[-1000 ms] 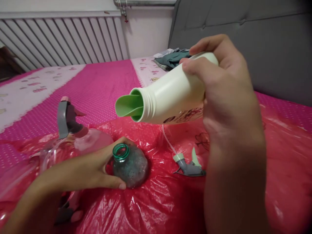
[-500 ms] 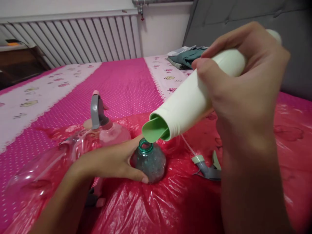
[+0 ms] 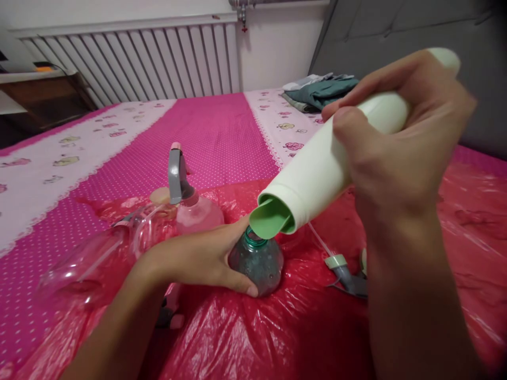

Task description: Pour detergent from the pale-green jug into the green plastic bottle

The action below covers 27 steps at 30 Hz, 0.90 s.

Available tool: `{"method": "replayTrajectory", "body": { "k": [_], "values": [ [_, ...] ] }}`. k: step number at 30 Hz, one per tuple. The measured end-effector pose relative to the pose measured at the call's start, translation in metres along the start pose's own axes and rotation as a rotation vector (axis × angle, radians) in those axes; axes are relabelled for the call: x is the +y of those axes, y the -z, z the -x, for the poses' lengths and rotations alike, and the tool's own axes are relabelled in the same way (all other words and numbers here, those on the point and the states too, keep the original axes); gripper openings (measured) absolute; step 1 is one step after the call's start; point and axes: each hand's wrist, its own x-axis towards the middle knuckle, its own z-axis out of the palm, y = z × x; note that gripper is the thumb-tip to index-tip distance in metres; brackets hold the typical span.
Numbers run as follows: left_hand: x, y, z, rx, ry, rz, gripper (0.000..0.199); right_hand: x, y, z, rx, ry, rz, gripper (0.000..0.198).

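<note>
The right hand grips a tilted pale green bottle, its spout over the small bottle clasped by the left hand.

The tall plastic bottle in my grip is pale cream with a light green pouring spout. The small round bottle is speckled grey-green with a teal neck. Under it lies glossy red plastic sheeting, over a magenta bedspread with white dots.
</note>
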Motion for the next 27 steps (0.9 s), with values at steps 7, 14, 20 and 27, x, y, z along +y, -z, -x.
{"method": "replayTrajectory", "body": {
  "k": [7, 14, 20, 27],
  "values": [
    [-0.003, -0.001, 0.001, 0.022, 0.025, -0.016, 0.105, -0.007, 0.001, -0.002, 0.003, 0.125, 0.063, 0.013],
    [-0.006, -0.002, 0.001, 0.033, 0.019, -0.028, 0.101, 0.011, -0.005, -0.010, 0.098, 0.201, -0.090, 0.016],
    [-0.003, -0.002, 0.001, 0.017, 0.030, -0.037, 0.099, 0.002, -0.005, -0.009, 0.065, 0.207, -0.083, 0.012],
    [0.000, -0.002, -0.001, 0.018, 0.007, -0.044, 0.097, -0.002, -0.004, -0.012, 0.040, 0.335, -0.064, 0.009]
  ]
}}
